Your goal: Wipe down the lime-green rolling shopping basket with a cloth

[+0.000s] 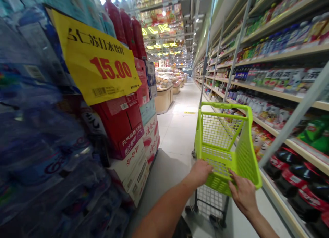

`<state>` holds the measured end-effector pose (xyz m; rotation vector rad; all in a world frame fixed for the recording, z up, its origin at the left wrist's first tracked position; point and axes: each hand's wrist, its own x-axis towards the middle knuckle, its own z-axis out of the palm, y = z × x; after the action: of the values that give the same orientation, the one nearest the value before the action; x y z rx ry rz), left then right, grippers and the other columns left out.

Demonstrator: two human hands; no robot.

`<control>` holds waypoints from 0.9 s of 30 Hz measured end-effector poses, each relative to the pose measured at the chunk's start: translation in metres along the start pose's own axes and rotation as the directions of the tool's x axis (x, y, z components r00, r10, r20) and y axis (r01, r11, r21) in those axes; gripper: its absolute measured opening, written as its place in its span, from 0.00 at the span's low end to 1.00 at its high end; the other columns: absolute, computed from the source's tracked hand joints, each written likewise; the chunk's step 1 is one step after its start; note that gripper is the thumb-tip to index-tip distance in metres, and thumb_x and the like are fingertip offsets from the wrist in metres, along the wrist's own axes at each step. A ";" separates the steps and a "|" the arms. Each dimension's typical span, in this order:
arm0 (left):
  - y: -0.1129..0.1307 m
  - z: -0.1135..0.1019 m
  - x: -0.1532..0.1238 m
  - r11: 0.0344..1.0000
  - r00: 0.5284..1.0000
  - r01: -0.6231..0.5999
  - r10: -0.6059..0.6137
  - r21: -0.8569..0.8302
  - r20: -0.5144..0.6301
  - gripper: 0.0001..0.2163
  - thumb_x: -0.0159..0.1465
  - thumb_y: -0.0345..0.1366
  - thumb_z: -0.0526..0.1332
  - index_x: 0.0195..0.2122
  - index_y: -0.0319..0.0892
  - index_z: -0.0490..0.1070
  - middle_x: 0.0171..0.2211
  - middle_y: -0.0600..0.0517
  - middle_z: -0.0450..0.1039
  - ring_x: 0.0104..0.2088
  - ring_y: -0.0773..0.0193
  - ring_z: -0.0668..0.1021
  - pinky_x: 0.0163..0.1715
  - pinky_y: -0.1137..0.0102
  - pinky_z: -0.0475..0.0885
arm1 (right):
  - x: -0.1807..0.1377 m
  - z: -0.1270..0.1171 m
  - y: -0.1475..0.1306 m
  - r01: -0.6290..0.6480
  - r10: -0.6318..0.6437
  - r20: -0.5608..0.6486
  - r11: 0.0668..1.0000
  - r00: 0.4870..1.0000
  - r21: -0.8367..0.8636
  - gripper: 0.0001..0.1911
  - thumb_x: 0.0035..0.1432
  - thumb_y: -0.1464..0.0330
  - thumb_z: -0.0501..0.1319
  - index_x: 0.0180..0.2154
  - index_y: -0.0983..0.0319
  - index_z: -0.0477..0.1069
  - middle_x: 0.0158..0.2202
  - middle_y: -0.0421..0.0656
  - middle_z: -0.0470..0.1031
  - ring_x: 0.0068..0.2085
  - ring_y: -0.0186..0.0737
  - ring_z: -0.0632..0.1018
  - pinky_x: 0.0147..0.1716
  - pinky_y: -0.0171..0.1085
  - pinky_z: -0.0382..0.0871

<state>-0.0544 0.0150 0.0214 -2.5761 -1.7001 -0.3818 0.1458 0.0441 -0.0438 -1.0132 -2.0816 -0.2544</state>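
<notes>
Your left hand (202, 171) is curled over the near rim of the lime-green plastic mesh shopping cart (247, 152), fingers closed on the edge. Your right hand (243, 193) lies on the same rim a little to the right, fingers laid against the mesh. I cannot tell whether it grips or only rests there.

The cart sits directly in front of you, right of the aisle's middle, and its basket shows nothing inside. Its right side runs close beside the long wooden shelving of bottled drinks (277, 90). The dark cola bottles with red labels (295, 173) on the low near shelf sit just beside the cart's near corner.

On your left a stack of shrink-wrapped water bottles (38, 145) carries a yellow paper price sign (100, 65). Red cardboard drink cases (120, 125) sit on white cartons just past it. The pale tiled floor (177, 128) runs open between this stack and the cart, toward the wooden display islands (163, 97) at the far end.

Judging by your grip, the step in hand is steering the cart along the aisle. A further push calls for even pressure from both hands. Ease the nose left, away from the shelf edge, and hold the cart off the stacked cases.
</notes>
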 end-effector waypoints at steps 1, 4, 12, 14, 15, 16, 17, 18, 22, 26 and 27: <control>0.006 0.001 0.000 1.000 1.000 -0.009 0.009 0.004 -0.002 0.10 0.61 0.35 0.50 0.35 0.39 0.70 0.32 0.50 0.72 0.37 0.62 0.72 0.40 0.68 0.63 | -0.003 -0.002 0.011 0.018 -0.018 0.006 1.000 1.000 0.004 0.19 0.55 0.62 0.50 0.46 0.64 0.66 0.32 0.46 0.75 0.32 0.42 0.74 0.35 0.42 0.64; 0.032 0.009 0.001 0.997 0.997 -0.070 0.071 0.009 -0.034 0.10 0.61 0.34 0.50 0.36 0.39 0.69 0.32 0.49 0.72 0.35 0.61 0.72 0.38 0.67 0.64 | -0.010 -0.010 0.049 0.023 -0.023 0.018 1.000 1.000 -0.011 0.18 0.55 0.62 0.49 0.42 0.63 0.68 0.30 0.45 0.76 0.31 0.42 0.75 0.34 0.42 0.64; 0.069 0.016 0.003 0.888 0.872 -0.418 0.451 0.190 -0.189 0.13 0.65 0.34 0.44 0.45 0.41 0.64 0.45 0.50 0.69 0.47 0.64 0.69 0.53 0.62 0.55 | -0.012 -0.035 0.063 -0.218 0.218 -0.025 0.954 0.976 -0.206 0.21 0.52 0.60 0.43 0.36 0.60 0.70 0.38 0.50 0.74 0.42 0.51 0.73 0.40 0.51 0.61; 0.054 0.008 0.007 0.872 0.857 -0.449 0.482 0.198 -0.182 0.14 0.65 0.34 0.43 0.47 0.42 0.63 0.50 0.51 0.66 0.51 0.64 0.65 0.55 0.61 0.52 | -0.019 -0.035 0.046 -0.236 0.245 0.047 0.962 0.968 -0.138 0.21 0.52 0.59 0.43 0.36 0.60 0.70 0.38 0.49 0.75 0.44 0.51 0.73 0.41 0.52 0.61; 0.046 0.003 0.010 0.882 0.871 -0.433 0.463 0.185 -0.165 0.14 0.65 0.33 0.43 0.46 0.42 0.63 0.50 0.51 0.66 0.52 0.64 0.65 0.55 0.61 0.51 | -0.022 -0.035 0.040 -0.234 0.243 0.090 0.967 0.966 -0.098 0.21 0.52 0.59 0.43 0.34 0.59 0.71 0.37 0.48 0.75 0.44 0.51 0.72 0.42 0.52 0.60; 0.038 -0.002 0.014 0.899 0.893 -0.406 0.429 0.164 -0.140 0.13 0.65 0.33 0.44 0.46 0.42 0.63 0.50 0.51 0.66 0.51 0.64 0.66 0.55 0.60 0.51 | -0.025 -0.035 0.035 -0.233 0.239 0.125 0.970 0.963 -0.064 0.20 0.52 0.59 0.44 0.32 0.58 0.71 0.35 0.47 0.76 0.44 0.52 0.72 0.43 0.53 0.60; 0.032 -0.006 0.018 0.916 0.913 -0.376 0.392 0.140 -0.110 0.13 0.65 0.32 0.45 0.46 0.42 0.63 0.48 0.52 0.67 0.50 0.65 0.67 0.55 0.59 0.51 | -0.027 -0.035 0.032 -0.233 0.236 0.147 0.972 0.961 -0.036 0.19 0.52 0.58 0.45 0.29 0.58 0.72 0.34 0.47 0.76 0.45 0.52 0.72 0.43 0.54 0.59; 0.028 -0.009 0.022 0.927 0.927 -0.357 0.367 0.117 -0.081 0.12 0.64 0.32 0.46 0.46 0.42 0.64 0.47 0.52 0.69 0.48 0.65 0.69 0.54 0.60 0.53 | -0.028 -0.035 0.031 -0.237 0.236 0.158 0.971 0.959 -0.012 0.19 0.52 0.58 0.45 0.26 0.57 0.72 0.33 0.46 0.76 0.45 0.52 0.72 0.43 0.53 0.59; 0.047 -0.004 0.033 0.886 0.886 -0.460 0.463 0.056 -0.039 0.09 0.63 0.34 0.49 0.41 0.41 0.66 0.37 0.50 0.71 0.41 0.65 0.72 0.45 0.66 0.61 | -0.018 -0.042 0.034 -0.276 0.268 0.154 0.960 0.951 0.035 0.18 0.51 0.62 0.45 0.24 0.58 0.71 0.33 0.45 0.76 0.47 0.50 0.72 0.45 0.51 0.60; 0.059 0.002 0.029 0.883 0.871 -0.465 0.470 0.069 -0.142 0.10 0.63 0.34 0.49 0.42 0.40 0.65 0.38 0.49 0.71 0.42 0.63 0.71 0.47 0.65 0.60 | -0.006 -0.053 0.043 -0.285 0.272 0.275 0.959 0.922 0.007 0.19 0.51 0.67 0.43 0.24 0.59 0.71 0.35 0.44 0.76 0.49 0.47 0.70 0.48 0.52 0.58; 0.049 -0.001 0.028 0.893 0.878 -0.443 0.449 0.074 -0.163 0.10 0.63 0.33 0.49 0.43 0.40 0.65 0.41 0.48 0.70 0.45 0.63 0.70 0.50 0.63 0.58 | -0.004 -0.056 0.045 -0.298 0.293 0.302 0.954 0.907 -0.031 0.19 0.52 0.68 0.42 0.24 0.59 0.71 0.37 0.44 0.76 0.50 0.48 0.69 0.49 0.54 0.55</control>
<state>0.0006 0.0199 0.0335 -2.7022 -1.0004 -0.5272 0.2122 0.0444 -0.0163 -1.4129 -2.1539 0.0796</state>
